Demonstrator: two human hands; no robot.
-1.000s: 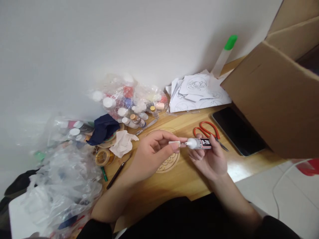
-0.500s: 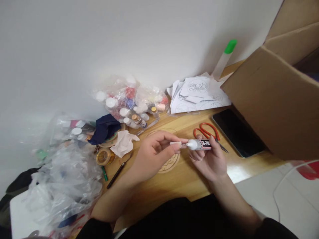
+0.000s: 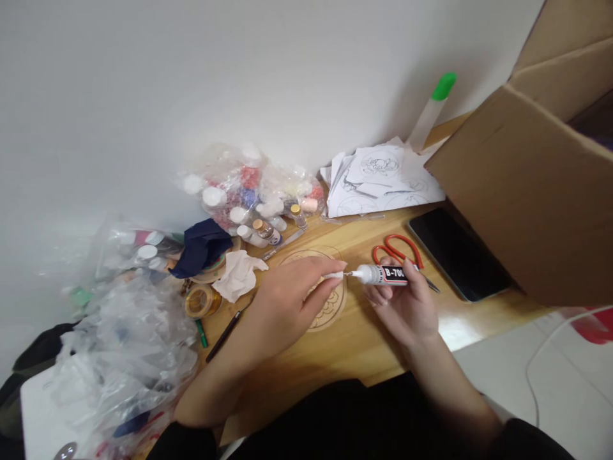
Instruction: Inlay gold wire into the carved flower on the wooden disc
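My right hand (image 3: 407, 303) is closed around a white tube of glue (image 3: 376, 275) with a black label reading B-70, its thin nozzle pointing left. Pinched between the thumb and fingers of my left hand (image 3: 292, 300) is a small white cap (image 3: 334, 275), just off the nozzle's tip. Beneath my left hand, a round disc with raised floral outlines (image 3: 327, 313) lies on the wooden table (image 3: 368, 358), partly hidden. Red-handled scissors (image 3: 405, 241) rest behind my right hand, partly covered by it.
A black phone (image 3: 457, 255) lies beside a cardboard box (image 3: 522, 191) at right. Behind are drawn paper sheets (image 3: 383, 182) and bagged small bottles (image 3: 215, 197). Leftward sit a crumpled tissue (image 3: 239, 275), a gold wire spool (image 3: 201, 301), a dark pen-like tool (image 3: 224, 335) and plastic bags (image 3: 129, 338).
The cap in my left hand has shifted slightly left, away from the glue tube, so more of the nozzle shows. The tube's label has turned more toward me.
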